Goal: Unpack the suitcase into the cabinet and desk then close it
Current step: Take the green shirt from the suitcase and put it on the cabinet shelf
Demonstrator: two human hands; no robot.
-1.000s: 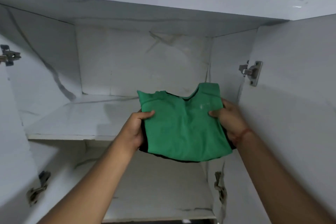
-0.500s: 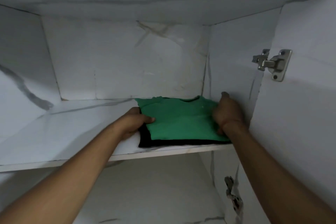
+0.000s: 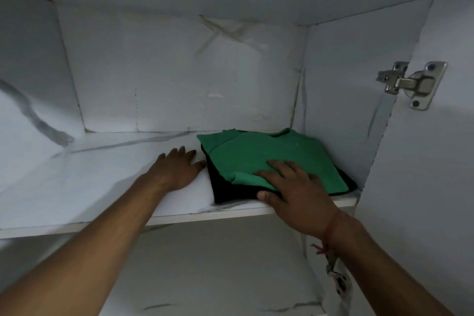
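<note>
Both hands lie flat, holding nothing: right hand (image 3: 295,185) should press the green shirt (image 3: 269,159) smooth on the shelf (image 3: 102,187); left hand (image 3: 177,169) steadies beside it.

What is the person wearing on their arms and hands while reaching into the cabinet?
Both forearms are bare, with no sleeves in view and no gloves. The left hand wears nothing that shows: no ring, watch or band. The right hand has a thin red thread bracelet tied round the wrist, and its frayed loose ends hang below the wrist. No rings are visible on the fingers.
</note>
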